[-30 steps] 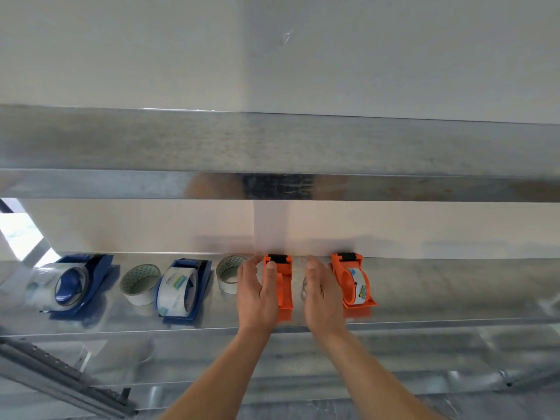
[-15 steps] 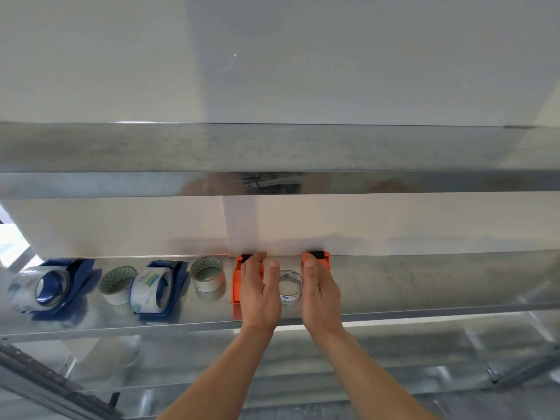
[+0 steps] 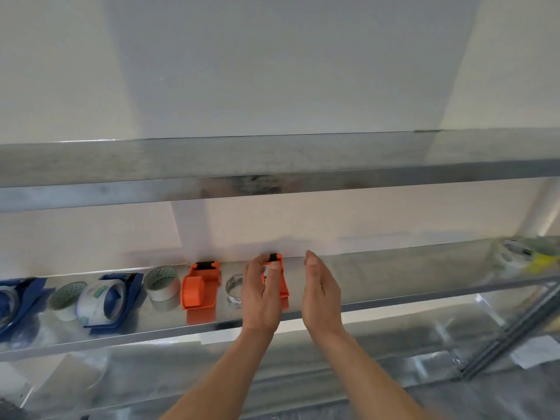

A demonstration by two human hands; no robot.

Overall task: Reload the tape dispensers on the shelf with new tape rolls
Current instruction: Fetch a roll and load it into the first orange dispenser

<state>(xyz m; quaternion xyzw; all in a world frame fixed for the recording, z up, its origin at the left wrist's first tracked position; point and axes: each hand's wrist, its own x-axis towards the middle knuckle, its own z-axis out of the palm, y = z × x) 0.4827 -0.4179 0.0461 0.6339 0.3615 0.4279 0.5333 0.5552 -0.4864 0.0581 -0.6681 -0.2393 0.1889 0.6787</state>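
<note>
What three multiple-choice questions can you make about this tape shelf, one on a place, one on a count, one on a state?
1. The clear tape roll lies: A) between the left orange dispenser and the right orange dispenser; B) on the floor; C) left of the blue dispensers.
2. Orange dispensers on the shelf: A) one; B) two; C) four.
3. The right hand is: A) gripping a roll; B) open, holding nothing; C) out of view.
Answers: 1 A, it sits in the gap between them; 2 B, two orange bodies show; 3 B, its fingers are straight and nothing is in it.
</note>
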